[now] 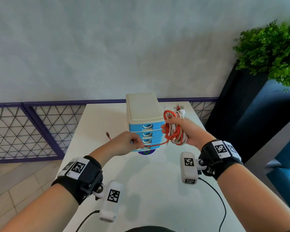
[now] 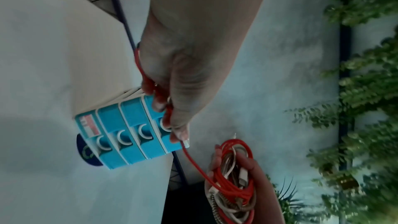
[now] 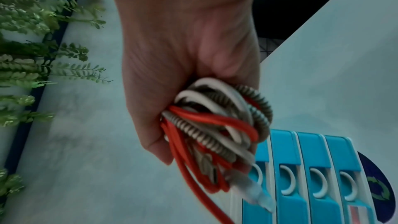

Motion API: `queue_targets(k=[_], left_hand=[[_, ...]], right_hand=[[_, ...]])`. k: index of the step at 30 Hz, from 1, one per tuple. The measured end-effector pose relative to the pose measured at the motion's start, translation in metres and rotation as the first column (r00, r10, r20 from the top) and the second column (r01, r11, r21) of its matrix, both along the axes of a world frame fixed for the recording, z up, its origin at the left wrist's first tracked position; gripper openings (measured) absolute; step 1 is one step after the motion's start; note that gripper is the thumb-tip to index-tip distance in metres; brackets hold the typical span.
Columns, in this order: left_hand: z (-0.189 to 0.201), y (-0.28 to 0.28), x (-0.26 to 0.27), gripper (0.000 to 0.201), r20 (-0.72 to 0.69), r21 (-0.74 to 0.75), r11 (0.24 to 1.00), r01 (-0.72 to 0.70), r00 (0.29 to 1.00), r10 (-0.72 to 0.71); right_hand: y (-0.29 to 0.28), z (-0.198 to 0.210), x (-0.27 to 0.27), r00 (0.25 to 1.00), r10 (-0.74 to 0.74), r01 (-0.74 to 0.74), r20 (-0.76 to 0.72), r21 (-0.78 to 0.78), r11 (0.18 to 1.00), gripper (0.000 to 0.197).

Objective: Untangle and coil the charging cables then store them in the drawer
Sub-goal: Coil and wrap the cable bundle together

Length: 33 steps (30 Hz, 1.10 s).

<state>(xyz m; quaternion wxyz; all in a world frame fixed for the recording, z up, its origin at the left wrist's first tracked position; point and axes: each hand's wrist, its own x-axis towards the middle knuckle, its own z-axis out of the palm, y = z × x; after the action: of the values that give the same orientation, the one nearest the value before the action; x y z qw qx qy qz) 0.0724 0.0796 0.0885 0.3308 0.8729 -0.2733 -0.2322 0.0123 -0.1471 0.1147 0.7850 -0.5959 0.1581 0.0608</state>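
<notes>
In the centre of the head view, the right hand (image 1: 184, 131) is closed around a bundle of cables (image 1: 174, 129), its fingers curled about a mass of red, white and spiral-wrapped loops held up just right of the drawer unit (image 1: 145, 121). The right wrist view shows the same grip from close: the fist wraps the bundle (image 3: 217, 125) in the middle of the frame, with a pale connector hanging out toward the lower right, in front of the blue drawer fronts (image 3: 301, 176). The left hand (image 1: 124, 144), left of centre in the head view, pinches a single red cable (image 1: 156, 145) between thumb and fingertips; that strand runs taut to the right into the bundle. In the left wrist view the red cable (image 2: 193, 163) passes along the left hand (image 2: 183, 74) and leaves its fingertips (image 2: 178, 135) toward the bundle (image 2: 232, 185) at the lower centre. The loose end of the red cable, with its plug (image 1: 107, 135), lies on the white table (image 1: 149, 190) left of the drawer unit. All four drawers appear pushed in. A few more cable ends (image 1: 179, 108) lie on the table behind the right hand. A green plant (image 1: 271, 52) fills the upper right corner of the head view.
</notes>
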Motion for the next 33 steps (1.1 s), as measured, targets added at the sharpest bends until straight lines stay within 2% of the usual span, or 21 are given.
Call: queue_targets(k=[2, 6, 10, 12, 15, 17, 19, 21, 23, 26, 30, 33], left_hand=[[0.001, -0.007, 0.003, 0.012, 0.094, -0.102, 0.994, -0.046, 0.994, 0.055], [0.004, -0.022, 0.002, 0.011, 0.153, -0.229, 0.969, -0.097, 0.979, 0.134], [0.004, -0.026, -0.001, 0.009, 0.185, -0.335, 0.930, -0.149, 0.958, 0.220], [0.004, -0.025, 0.001, 0.014, 0.129, -0.338, 0.926, -0.170, 0.966, 0.225], [0.003, -0.017, 0.005, 0.027, 0.054, -0.176, 0.974, -0.146, 0.986, 0.157], [0.000, -0.008, 0.007, 0.035, -0.148, -0.160, 0.968, -0.195, 0.974, 0.172], [-0.001, -0.002, 0.005, 0.031, -0.403, -0.247, 0.919, -0.307, 0.895, 0.191], [0.003, -0.002, 0.001, 0.024, -0.620, -0.326, 0.831, -0.450, 0.766, 0.172], [0.011, -0.008, -0.005, 0.018, -0.733, -0.371, 0.769, -0.520, 0.673, 0.102], [0.019, -0.020, -0.010, 0.012, -0.750, -0.403, 0.754, -0.518, 0.659, 0.052], [0.019, -0.029, -0.013, 0.007, -0.698, -0.411, 0.761, -0.502, 0.710, 0.091], [0.016, -0.033, -0.012, 0.004, -0.681, -0.416, 0.737, -0.533, 0.720, 0.136]], right_hand=[[0.006, -0.002, 0.000, 0.997, 0.076, -0.077, -0.032, -0.032, 0.997, 0.023], [0.021, -0.005, -0.001, 0.975, 0.213, -0.219, -0.059, -0.140, 0.965, 0.023], [0.030, -0.009, -0.003, 0.950, 0.306, -0.312, -0.065, -0.113, 0.943, 0.013], [0.030, -0.010, -0.003, 0.964, 0.260, -0.266, -0.056, -0.149, 0.952, 0.003], [0.026, -0.014, -0.001, 0.993, 0.113, -0.117, -0.032, -0.186, 0.976, 0.005], [0.019, -0.018, 0.001, 1.000, 0.020, -0.019, -0.001, -0.194, 0.981, 0.009], [0.013, -0.022, 0.003, 0.998, -0.054, 0.058, 0.025, -0.186, 0.981, 0.014], [0.012, -0.025, 0.004, 0.997, -0.066, 0.072, 0.039, -0.175, 0.982, 0.018], [0.018, -0.024, 0.003, 0.998, -0.018, 0.028, 0.061, -0.158, 0.987, 0.015], [0.028, -0.023, 0.002, 0.993, 0.082, -0.068, 0.086, -0.156, 0.985, 0.018], [0.038, -0.022, 0.002, 0.982, 0.165, -0.152, 0.091, -0.128, 0.980, 0.043], [0.040, -0.022, -0.001, 0.969, 0.233, -0.231, 0.084, -0.033, 0.972, 0.037]])
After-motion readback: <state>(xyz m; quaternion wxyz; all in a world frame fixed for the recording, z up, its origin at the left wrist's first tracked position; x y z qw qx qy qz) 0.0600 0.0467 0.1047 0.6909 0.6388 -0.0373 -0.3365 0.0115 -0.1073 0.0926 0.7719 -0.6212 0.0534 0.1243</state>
